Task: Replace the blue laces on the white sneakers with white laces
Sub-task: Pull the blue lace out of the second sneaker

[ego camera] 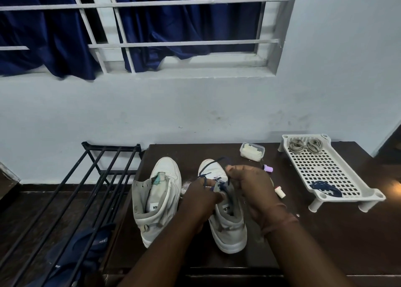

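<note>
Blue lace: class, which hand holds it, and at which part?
Both hands: left hand and right hand pinch the blue lace along its loosened stretches above the right sneaker.

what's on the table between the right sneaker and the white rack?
Head view: two small items on the dark table. A purple-capped one farther back and a white stopper-like piece nearer, between the right sneaker and the rack. Otherwise bare.
</note>
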